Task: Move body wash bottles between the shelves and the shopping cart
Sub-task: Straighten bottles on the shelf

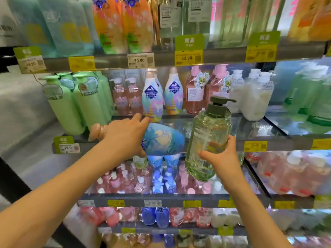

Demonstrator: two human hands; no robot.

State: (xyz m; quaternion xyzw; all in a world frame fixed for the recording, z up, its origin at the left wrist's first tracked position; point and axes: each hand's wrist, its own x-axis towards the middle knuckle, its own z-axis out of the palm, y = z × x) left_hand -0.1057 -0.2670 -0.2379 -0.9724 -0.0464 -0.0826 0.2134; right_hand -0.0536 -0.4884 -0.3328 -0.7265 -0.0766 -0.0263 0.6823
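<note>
Held sideways in the left hand (123,135), just before the middle shelf's front edge (179,144): blue patterned bottle with peach cap (161,140), cap toward the left. Right of it, upright in the right hand (223,156): clear green pump bottle with dark pump (207,138). Behind both, on that shelf: white patterned bottle (152,99), with pale green bottles (71,102) at the left end.

On the middle shelf (250,129) bare glass lies open in front of me, between the goat-print bottle (152,99) on its left and the white pump bottles (254,97) on its right. Pink pump bottles (194,93) close off the back. Green bottles (71,104) crowd the left end, leaving no gap.
</note>
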